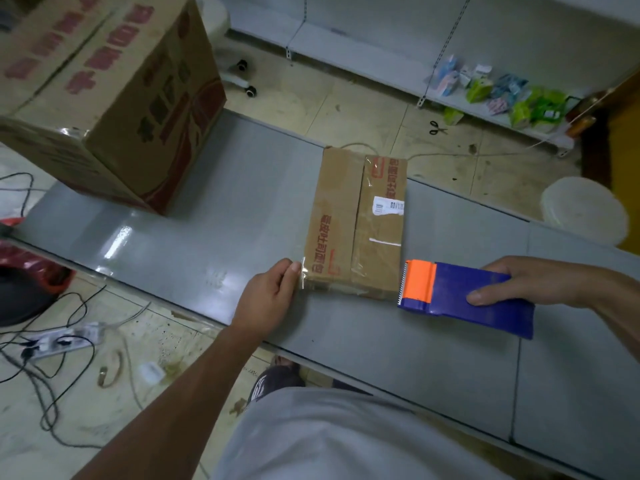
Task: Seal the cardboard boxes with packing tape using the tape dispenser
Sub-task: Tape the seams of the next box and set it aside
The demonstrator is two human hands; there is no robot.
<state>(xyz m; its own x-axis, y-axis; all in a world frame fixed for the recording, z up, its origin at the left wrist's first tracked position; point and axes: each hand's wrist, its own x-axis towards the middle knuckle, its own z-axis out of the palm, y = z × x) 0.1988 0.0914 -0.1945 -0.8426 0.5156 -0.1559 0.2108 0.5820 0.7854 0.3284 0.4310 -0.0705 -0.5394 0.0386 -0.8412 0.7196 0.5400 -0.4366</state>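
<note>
Our grey shirt fills the bottom of the view, well short of the small cardboard box, which we take as our landmark. It lies flat on the grey table, with its closed flaps facing up.

At the small box's near left corner, our left hand pinches the free end of a clear tape strip. The thumb lies on top of the strip and the fingers are curled under it. The strip end stands just off the cardboard there. How far the tape runs along the near side, we cannot tell.

At the small box's near right corner, our right hand grips the tape dispenser. The thumb presses its near edge and the fingers wrap the far side. The blue body points away from the small box to the right. Its orange toothed head sits just beside the corner, touching it or nearly so.

We count one dispenser, two hands and two boxes. The second, a large cardboard box with red print, stands on the same table, well apart to the far left of the small box.

Beyond the small box, one pair of scissors lies on the floor tiles. Farther right, a low white shelf holds a cluster of coloured packets.
</note>
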